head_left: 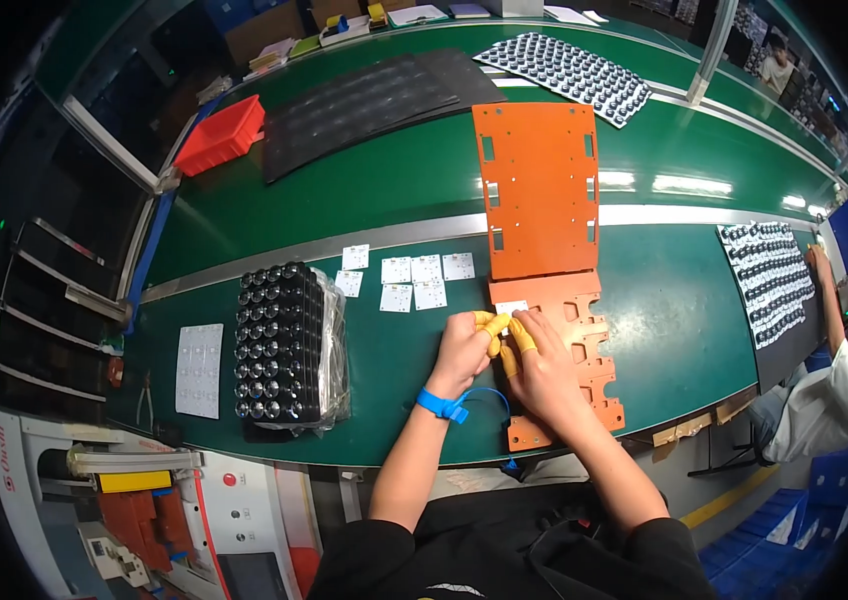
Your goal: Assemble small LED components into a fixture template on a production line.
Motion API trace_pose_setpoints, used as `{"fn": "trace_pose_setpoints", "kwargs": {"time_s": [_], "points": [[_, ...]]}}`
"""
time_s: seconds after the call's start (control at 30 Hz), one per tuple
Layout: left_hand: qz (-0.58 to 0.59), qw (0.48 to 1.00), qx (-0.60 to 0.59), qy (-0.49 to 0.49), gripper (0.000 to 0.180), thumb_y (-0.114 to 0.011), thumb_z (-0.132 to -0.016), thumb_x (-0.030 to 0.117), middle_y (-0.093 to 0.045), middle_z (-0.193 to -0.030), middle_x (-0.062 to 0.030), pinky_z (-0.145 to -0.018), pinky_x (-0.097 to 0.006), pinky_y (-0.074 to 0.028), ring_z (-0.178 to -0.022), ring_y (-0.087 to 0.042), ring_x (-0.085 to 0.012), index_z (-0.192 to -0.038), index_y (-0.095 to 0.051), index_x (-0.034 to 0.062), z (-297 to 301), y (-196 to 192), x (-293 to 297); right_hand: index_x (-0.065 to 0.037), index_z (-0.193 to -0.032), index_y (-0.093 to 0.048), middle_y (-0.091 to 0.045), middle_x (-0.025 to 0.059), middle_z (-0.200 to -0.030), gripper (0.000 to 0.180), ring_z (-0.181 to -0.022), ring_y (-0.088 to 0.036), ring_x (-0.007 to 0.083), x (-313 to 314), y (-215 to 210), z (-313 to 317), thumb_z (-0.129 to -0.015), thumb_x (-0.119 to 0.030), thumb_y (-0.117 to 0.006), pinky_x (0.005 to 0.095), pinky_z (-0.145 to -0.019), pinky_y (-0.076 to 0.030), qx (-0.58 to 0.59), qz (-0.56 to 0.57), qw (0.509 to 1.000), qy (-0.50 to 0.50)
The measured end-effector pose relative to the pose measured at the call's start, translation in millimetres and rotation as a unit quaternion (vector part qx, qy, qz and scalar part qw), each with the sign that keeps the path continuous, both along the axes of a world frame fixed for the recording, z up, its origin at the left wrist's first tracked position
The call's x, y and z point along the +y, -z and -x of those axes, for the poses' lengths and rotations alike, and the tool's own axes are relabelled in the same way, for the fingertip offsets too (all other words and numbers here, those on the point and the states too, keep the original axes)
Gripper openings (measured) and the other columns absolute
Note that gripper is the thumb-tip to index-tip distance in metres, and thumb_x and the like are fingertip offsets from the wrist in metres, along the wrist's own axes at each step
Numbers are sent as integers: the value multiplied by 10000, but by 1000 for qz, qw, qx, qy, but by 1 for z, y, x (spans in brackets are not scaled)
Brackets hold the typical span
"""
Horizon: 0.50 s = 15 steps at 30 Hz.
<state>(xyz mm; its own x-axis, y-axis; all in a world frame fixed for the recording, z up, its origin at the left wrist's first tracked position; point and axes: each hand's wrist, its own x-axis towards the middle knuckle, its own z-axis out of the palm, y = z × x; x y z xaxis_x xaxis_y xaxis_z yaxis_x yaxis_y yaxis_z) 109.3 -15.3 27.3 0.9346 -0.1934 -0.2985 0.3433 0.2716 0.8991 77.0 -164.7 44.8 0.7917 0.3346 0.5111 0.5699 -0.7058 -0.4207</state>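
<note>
My left hand [464, 350] and my right hand [544, 365] meet over the near end of a light orange cut-out board [584, 340] on the green bench. Both wear yellow finger cots. Their fingertips pinch a small white square piece [510, 309] at the board's near left corner. A blue strap circles my left wrist [440, 405]. A larger, darker orange board [539, 190] lies just beyond, reaching across the metal strip. Several more white square pieces [414, 280] lie on the bench to the left of the hands.
A black tray of round dark parts [279, 340] in clear wrap sits left. A white sheet [199, 370] lies beside it. Farther off are a red bin [222, 135], black mats [374, 100] and a dotted tray [569, 72]. A person [834, 370] works at right beside another parts tray [769, 280].
</note>
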Motion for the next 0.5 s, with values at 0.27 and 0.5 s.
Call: {"fn": "trace_pose_setpoints", "kwargs": {"time_s": [0.27,0.5], "points": [[-28,1000,-1,-5,152,-549,-930,84,-528,-594,-17,-316,-226,-214,-364,-352,-37,-856,-614,-32,-2,7,-2,137,-923,-635,-577,246,-1210,266,-1151,-536,399,0,4,1,-705,-13,-661,441,-992,-442,2,50,999,-2],[-136,988,-67,-17,141,-477,-844,-37,-544,-594,-32,-340,-266,-271,-375,-414,-85,-816,-612,-61,-3,10,-7,117,-931,-633,-585,220,-1200,264,-1140,-531,366,7,-2,2,-690,10,-629,453,-1009,-398,15,54,998,11]]}}
